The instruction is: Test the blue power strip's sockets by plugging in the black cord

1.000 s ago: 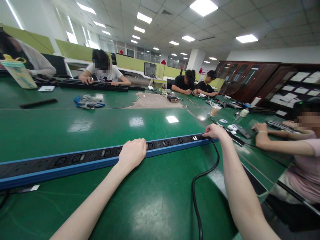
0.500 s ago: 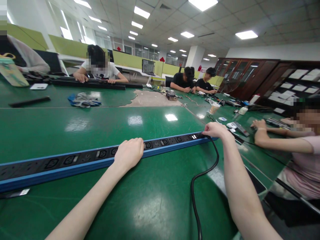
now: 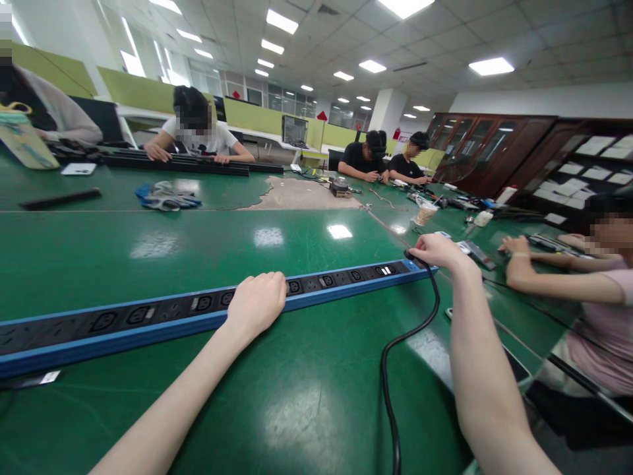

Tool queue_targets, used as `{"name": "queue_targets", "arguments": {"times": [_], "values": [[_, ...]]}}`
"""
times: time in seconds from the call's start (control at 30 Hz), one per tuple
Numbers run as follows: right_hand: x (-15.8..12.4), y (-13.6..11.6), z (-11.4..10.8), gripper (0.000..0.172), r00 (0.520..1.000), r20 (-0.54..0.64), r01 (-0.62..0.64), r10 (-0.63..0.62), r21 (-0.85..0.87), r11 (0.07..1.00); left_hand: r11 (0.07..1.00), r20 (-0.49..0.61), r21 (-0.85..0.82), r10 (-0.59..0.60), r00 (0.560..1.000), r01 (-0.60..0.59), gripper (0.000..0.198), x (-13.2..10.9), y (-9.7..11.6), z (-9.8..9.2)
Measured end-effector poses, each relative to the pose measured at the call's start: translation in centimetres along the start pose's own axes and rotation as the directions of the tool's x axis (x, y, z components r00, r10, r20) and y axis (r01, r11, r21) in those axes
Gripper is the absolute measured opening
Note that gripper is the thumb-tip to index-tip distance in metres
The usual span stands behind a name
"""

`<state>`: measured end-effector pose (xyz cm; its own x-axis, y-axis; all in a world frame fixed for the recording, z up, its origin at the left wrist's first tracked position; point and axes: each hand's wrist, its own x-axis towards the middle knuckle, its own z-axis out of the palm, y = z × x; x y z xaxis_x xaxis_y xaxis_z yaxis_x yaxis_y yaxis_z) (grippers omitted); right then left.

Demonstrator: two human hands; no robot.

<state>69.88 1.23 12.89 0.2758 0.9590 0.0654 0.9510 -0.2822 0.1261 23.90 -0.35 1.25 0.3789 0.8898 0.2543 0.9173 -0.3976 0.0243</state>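
A long blue-edged power strip (image 3: 341, 282) with a black face and rows of sockets lies across the table. Wrapped over the middle of it, my left hand (image 3: 258, 300) is closed, knuckles up. At the strip's right end my right hand (image 3: 438, 251) pinches the black plug (image 3: 409, 254) of a power cord, held just above the end of the strip. The black cord (image 3: 395, 340) drops from that hand and curves toward the table's near edge. My fingers partly hide the plug, so its pins cannot be made out.
Gloves (image 3: 168, 196) and a dark bar (image 3: 60, 199) lie on the green table (image 3: 316, 376) beyond the strip. A drink cup (image 3: 426, 212) and small electronic parts stand at the right. A co-worker in pink (image 3: 596, 297) sits close on the right; other people work across the table.
My right hand has moved slightly right and up with the plug, away from the last sockets, uncovering the strip's blue end. My left hand keeps its place on the strip.
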Motion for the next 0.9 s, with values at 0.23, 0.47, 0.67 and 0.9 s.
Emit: {"name": "queue_targets", "arguments": {"times": [0.23,0.47,0.67,0.9], "values": [[-1.2,1.7,-0.6,0.039,0.996,-0.089,0.008,0.01,0.196,0.981,1.0,-0.006,0.0,-0.001,1.0,0.001,0.044,0.0,0.0,0.1],[-1.1,2.0,-0.2,0.039,0.998,-0.058,0.014,0.019,0.518,0.855,1.0,-0.006,0.009,0.003,1.0,-0.003,0.043,-0.1,-0.1,0.2],[0.2,4.1,0.8,0.032,0.992,0.124,-0.01,-0.021,0.248,0.969,1.0,-0.003,0.003,-0.001,1.0,0.001,0.043,-0.1,-0.1,0.1],[0.2,3.6,1.0,0.022,0.999,0.018,-0.048,0.05,-0.082,0.995,1.0,-0.011,-0.012,0.01,1.0,-0.01,0.045,-0.1,-0.2,0.2]]}}
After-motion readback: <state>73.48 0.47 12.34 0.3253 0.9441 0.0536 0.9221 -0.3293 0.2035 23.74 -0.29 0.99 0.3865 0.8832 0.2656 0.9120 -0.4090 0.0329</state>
